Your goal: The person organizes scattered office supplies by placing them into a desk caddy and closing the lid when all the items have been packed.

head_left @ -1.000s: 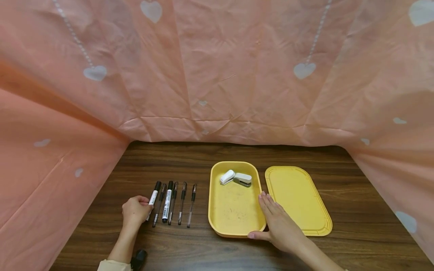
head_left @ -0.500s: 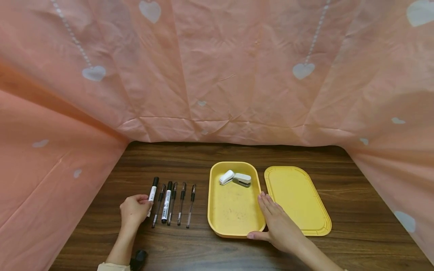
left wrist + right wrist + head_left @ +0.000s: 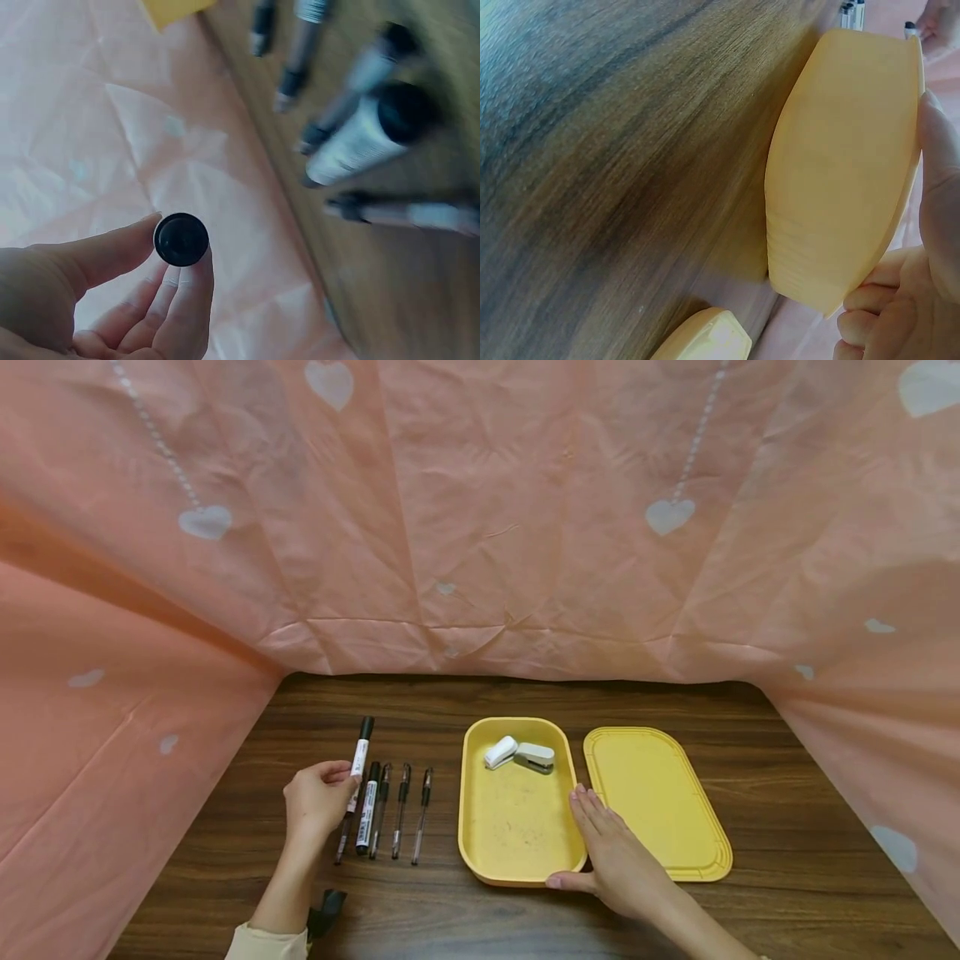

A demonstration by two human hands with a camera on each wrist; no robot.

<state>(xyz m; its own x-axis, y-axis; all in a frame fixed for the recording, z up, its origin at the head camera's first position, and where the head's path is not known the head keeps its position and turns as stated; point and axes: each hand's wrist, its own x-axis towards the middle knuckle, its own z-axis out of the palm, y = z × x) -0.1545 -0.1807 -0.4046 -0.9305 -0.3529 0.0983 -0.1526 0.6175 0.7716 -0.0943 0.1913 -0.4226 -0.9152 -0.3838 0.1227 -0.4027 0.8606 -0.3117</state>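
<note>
Your left hand (image 3: pixel 315 802) pinches a marker (image 3: pixel 360 758) above the leftmost pen (image 3: pixel 342 845), so lift it clear gently and let your right hand (image 3: pixel 618 858), fingers straight, steady the right side of the yellow box (image 3: pixel 517 827).

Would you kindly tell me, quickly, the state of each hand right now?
Left hand: closed, pinching a white marker with a black cap.
Right hand: open, resting against the yellow box without grasping it.
</note>
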